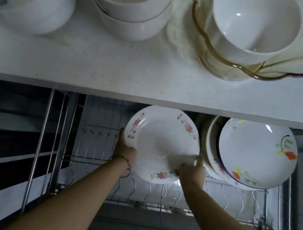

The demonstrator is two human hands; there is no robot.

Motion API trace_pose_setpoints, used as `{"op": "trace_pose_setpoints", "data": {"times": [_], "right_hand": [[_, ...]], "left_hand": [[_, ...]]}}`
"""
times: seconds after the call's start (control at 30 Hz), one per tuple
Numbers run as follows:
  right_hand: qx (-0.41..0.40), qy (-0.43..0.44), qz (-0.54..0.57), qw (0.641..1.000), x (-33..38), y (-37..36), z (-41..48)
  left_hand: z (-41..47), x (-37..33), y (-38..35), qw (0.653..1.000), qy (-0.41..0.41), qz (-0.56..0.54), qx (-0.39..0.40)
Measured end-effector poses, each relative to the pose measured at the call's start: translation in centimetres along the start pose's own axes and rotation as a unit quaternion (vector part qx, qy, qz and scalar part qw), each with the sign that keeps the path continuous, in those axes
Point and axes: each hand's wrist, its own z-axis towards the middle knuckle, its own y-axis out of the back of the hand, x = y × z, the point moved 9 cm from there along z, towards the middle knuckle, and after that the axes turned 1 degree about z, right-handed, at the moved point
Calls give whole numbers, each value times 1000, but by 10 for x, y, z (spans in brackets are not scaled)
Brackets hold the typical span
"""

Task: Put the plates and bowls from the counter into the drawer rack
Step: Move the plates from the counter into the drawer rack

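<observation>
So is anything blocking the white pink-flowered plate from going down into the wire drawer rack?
Nothing visible does. The left hand and right hand grip the white pink-flowered plate above bare wire dividers of the metal drawer rack. The racked white plates with orange flowers stand close beside its right edge.

Home kitchen: counter (114, 69), dish-rack drawer (157, 196).

Bare forearms, no sleeves; thin bracelet (121, 160) at left wrist
</observation>
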Motion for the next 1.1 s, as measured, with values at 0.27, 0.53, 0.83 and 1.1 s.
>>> {"op": "trace_pose_setpoints", "data": {"times": [0.27, 0.53, 0.83, 1.1], "right_hand": [[140, 30, -172, 975, 6, 13, -19], [202, 118, -218, 947, 29, 128, -65], [85, 182, -303, 932, -3, 368, -74], [42, 223, -429, 874, -46, 539, -30]], "left_hand": [[-24, -2, 23, 983, 23, 183, -13], [-164, -103, -29, 885, -166, 415, 129], [-318, -211, -147, 855, -291, 418, 100], [-436, -267, -272, 877, -319, 353, 66]]}}
